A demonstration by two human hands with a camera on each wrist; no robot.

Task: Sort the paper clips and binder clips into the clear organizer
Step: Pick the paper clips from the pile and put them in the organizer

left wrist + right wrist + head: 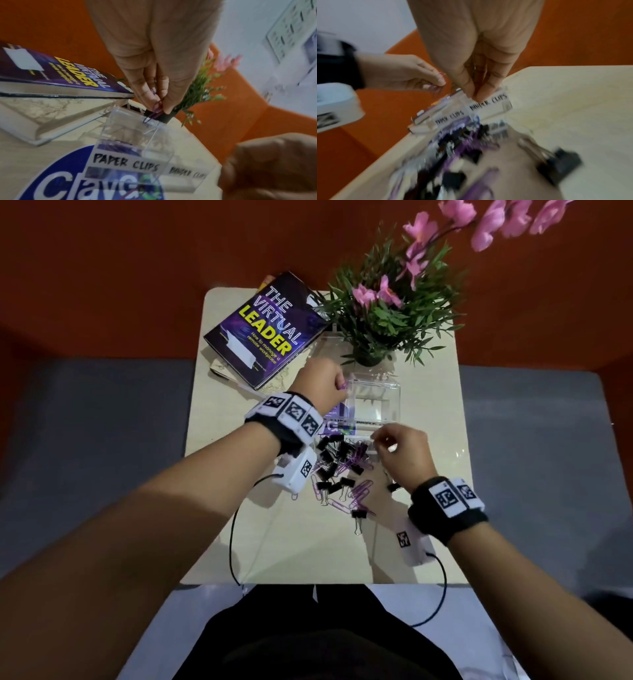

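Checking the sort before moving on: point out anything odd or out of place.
Nothing is damaged. The clip pile lies loose on the table, unsorted, beside the clear organizer. The left hand pinches a purple paper clip over it.

The plant (373,337) and book (263,333) crowd the table's (435,419) far edge behind the organizer (373,402); the near edge lies open beyond the clips (339,470)

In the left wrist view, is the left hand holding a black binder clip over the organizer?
No. The left hand pinches a purple paper clip above the clear organizer, over the side labelled PAPER CLIPS.
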